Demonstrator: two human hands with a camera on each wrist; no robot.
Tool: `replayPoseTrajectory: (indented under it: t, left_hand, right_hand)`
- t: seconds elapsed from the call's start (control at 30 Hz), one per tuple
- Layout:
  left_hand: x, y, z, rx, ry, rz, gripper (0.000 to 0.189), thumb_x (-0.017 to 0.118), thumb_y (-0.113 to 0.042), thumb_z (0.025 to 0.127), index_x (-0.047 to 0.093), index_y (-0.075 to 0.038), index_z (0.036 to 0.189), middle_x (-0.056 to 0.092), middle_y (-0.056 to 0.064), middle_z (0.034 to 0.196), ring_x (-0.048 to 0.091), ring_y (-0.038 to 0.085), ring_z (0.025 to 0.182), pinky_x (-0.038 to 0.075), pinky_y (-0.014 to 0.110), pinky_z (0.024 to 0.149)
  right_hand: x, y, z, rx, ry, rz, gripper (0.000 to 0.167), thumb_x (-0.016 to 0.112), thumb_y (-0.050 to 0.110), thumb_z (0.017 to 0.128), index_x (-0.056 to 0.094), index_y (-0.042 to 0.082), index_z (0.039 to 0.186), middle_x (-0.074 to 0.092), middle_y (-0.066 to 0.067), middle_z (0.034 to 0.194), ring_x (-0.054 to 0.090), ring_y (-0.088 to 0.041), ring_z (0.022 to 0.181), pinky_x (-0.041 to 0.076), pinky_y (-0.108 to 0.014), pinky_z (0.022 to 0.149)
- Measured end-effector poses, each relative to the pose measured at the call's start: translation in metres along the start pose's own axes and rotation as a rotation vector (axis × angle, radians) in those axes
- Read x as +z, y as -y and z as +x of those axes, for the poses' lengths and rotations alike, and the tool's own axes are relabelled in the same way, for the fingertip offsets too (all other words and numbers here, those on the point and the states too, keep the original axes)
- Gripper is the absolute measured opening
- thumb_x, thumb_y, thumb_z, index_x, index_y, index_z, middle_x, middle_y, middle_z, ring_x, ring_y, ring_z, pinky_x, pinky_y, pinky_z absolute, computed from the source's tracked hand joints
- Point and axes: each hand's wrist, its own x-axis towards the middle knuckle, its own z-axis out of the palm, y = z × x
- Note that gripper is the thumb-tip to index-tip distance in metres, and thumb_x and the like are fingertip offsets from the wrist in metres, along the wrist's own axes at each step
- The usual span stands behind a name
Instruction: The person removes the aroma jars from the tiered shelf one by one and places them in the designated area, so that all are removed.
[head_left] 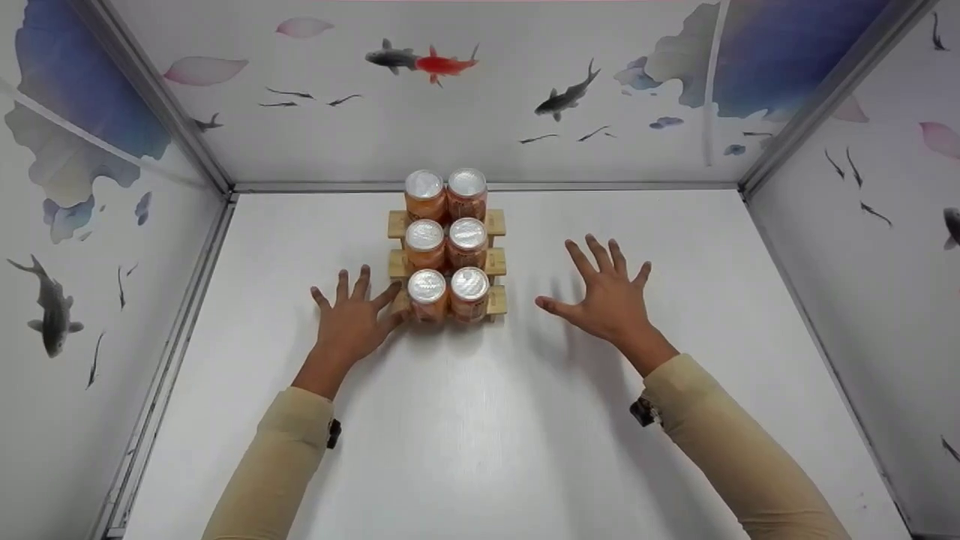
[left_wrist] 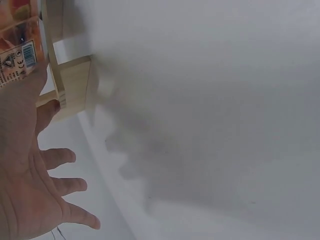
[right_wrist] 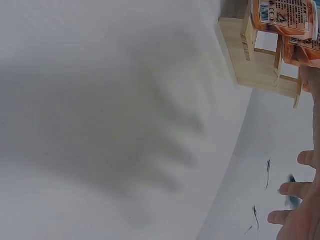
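Observation:
A stepped wooden rack point(head_left: 496, 262) stands toward the back of the white table, bearing several orange jars with silvery lids in two columns. One front jar point(head_left: 427, 296) is at the left, and another front jar point(head_left: 469, 295) sits beside it. My left hand point(head_left: 351, 326) is spread at the rack's front left corner, its thumb close to the step; whether it touches cannot be told. To the right of the rack, apart from it, my right hand point(head_left: 615, 300) is held with fingers splayed and nothing in it. Printed labels with barcodes show on the jars point(right_wrist: 287, 15) in the right wrist view.
The white tabletop point(head_left: 465, 435) is bounded by a back panel point(head_left: 480, 135) and side panels painted with fish and leaves. Metal rails point(head_left: 480, 187) run along the table's edges. Dark wrist devices point(head_left: 643, 411) sit at both beige sleeves.

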Motion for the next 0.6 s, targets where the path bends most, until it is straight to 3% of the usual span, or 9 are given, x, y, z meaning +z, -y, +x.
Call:
replayPoseTrajectory:
  t: [0.6]
  left_hand:
    - [0.009,-0.001,0.004,-0.034,0.019,-0.016,0.065,0.051,-0.062,0.112,0.041,-0.037,0.171,0.026,0.023,0.182,0.016,0.059,0.168,0.014,0.091,0.124]
  right_hand:
    - [0.006,0.037,0.007,-0.099,-0.025,0.057,0.108,0.067,0.086,0.089,0.036,0.028,0.175,0.033,-0.009,0.182,0.027,-0.043,0.169,0.009,-0.089,0.126]
